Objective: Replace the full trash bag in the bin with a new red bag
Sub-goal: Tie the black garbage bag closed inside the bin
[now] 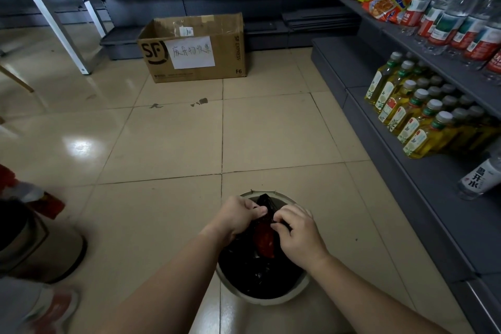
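A round pale bin (299, 289) stands on the floor at the bottom centre, lined with a full black trash bag (254, 276). Something red (265, 240) shows inside the bag's gathered top. My left hand (236, 215) pinches the bag's top from the left. My right hand (299, 234) pinches it from the right. Both hands meet over the bin, with the bag's black tip sticking up between them. No new red bag is in sight.
A cardboard box (195, 49) with a handwritten paper label sits on the tiled floor ahead. Grey shelves (423, 176) on the right hold oil bottles, water bottles and snack packs. Another round bin (35, 247) stands at the left edge.
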A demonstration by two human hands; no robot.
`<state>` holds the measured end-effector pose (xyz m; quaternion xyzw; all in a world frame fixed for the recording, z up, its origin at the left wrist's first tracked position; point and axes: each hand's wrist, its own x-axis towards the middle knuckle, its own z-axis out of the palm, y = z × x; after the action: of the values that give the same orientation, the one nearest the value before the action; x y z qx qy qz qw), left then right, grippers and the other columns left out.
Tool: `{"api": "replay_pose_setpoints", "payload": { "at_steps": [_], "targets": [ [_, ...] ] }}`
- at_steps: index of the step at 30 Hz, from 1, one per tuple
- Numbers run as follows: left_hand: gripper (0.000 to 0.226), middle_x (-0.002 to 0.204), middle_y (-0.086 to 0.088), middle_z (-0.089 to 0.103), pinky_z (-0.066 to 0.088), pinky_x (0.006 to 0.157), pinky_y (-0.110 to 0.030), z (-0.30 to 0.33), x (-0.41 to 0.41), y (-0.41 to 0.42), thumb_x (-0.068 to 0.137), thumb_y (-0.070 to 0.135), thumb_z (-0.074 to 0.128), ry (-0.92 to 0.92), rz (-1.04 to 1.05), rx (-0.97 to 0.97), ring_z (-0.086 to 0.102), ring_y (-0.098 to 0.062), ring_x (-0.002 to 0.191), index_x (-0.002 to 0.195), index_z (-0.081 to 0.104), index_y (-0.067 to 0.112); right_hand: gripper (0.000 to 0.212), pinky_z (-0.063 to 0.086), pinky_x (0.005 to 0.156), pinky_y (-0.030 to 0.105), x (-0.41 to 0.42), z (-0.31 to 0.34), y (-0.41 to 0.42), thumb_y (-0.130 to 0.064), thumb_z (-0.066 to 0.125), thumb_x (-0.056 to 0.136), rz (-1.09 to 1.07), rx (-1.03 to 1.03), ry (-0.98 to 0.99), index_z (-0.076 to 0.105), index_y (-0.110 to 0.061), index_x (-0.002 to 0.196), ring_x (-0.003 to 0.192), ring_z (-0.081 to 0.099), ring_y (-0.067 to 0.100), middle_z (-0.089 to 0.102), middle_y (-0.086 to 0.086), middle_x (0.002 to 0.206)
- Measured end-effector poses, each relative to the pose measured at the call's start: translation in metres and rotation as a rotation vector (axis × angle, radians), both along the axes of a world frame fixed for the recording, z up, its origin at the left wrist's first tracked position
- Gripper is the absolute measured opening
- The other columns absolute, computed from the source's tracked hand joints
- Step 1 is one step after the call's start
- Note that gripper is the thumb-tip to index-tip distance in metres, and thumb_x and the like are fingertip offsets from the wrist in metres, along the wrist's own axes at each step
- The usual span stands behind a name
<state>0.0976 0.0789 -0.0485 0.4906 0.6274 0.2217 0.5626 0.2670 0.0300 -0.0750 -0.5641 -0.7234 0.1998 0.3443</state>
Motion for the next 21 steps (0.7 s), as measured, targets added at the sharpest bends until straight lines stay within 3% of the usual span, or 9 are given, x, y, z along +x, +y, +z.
{"api": "replay_pose_setpoints", "payload": {
  "at_steps": [3, 5, 11, 16, 19, 21],
  "targets": [
    [0.026, 0.054, 0.004, 0.064, 0.040, 0.044, -0.017, -0.009, -0.005, 0.006, 0.088, 0.021, 0.075, 0.205, 0.070, 0.133, 0.054, -0.005, 0.045, 0.071, 0.072, 0.002, 0.016, 0.040, 0.080, 0.030, 0.011, -0.006, -0.010, -0.004, 0.068, 0.077, 0.060, -0.005, -0.028, 0.058, -0.014, 0.071, 0.080, 0.055, 0.016, 0.058, -0.005, 0.077],
    [0.029, 0.062, -0.002, 0.067, 0.042, 0.048, -0.020, -0.014, -0.013, 0.015, 0.087, 0.022, 0.076, 0.317, 0.124, 0.193, 0.057, -0.013, 0.054, 0.075, 0.071, -0.003, 0.016, 0.042, 0.076, 0.031, 0.022, -0.012, -0.022, -0.001, 0.066, 0.078, 0.131, -0.026, -0.064, 0.056, -0.011, 0.070, 0.078, 0.051, 0.017, 0.056, -0.002, 0.076],
    [0.020, 0.089, -0.016, 0.075, 0.045, 0.073, -0.025, -0.031, -0.021, 0.040, 0.087, 0.021, 0.075, 0.516, 0.084, 0.197, 0.064, -0.023, 0.078, 0.088, 0.076, 0.001, 0.028, 0.031, 0.066, 0.024, 0.049, -0.034, -0.050, 0.005, 0.067, 0.070, 0.255, -0.085, -0.166, 0.047, -0.014, 0.069, 0.073, 0.043, 0.015, 0.050, 0.001, 0.074],
    [0.023, 0.093, -0.019, 0.075, 0.045, 0.075, -0.027, -0.042, -0.022, 0.036, 0.092, 0.023, 0.070, 0.487, 0.117, 0.228, 0.068, -0.032, 0.090, 0.092, 0.074, 0.000, 0.022, 0.035, 0.064, 0.029, 0.054, -0.039, -0.052, 0.002, 0.062, 0.077, 0.137, -0.153, -0.090, 0.048, -0.014, 0.072, 0.072, 0.042, 0.011, 0.048, -0.004, 0.076],
    [0.023, 0.081, -0.012, 0.074, 0.053, 0.071, -0.031, -0.031, -0.020, 0.028, 0.094, 0.027, 0.066, 0.354, 0.006, 0.272, 0.070, -0.026, 0.077, 0.089, 0.070, 0.006, 0.013, 0.043, 0.072, 0.025, 0.031, -0.032, -0.037, -0.002, 0.054, 0.091, -0.044, -0.240, 0.106, 0.057, -0.014, 0.088, 0.080, 0.056, 0.008, 0.058, -0.007, 0.084],
    [0.015, 0.073, -0.006, 0.071, 0.056, 0.062, -0.029, -0.022, -0.018, 0.021, 0.095, 0.022, 0.065, 0.209, -0.094, 0.255, 0.069, -0.018, 0.061, 0.085, 0.065, 0.011, 0.014, 0.043, 0.067, 0.016, 0.008, -0.022, -0.019, -0.008, 0.052, 0.096, -0.113, -0.304, 0.216, 0.058, -0.021, 0.095, 0.074, 0.059, 0.001, 0.062, -0.011, 0.077]
  ]
}}
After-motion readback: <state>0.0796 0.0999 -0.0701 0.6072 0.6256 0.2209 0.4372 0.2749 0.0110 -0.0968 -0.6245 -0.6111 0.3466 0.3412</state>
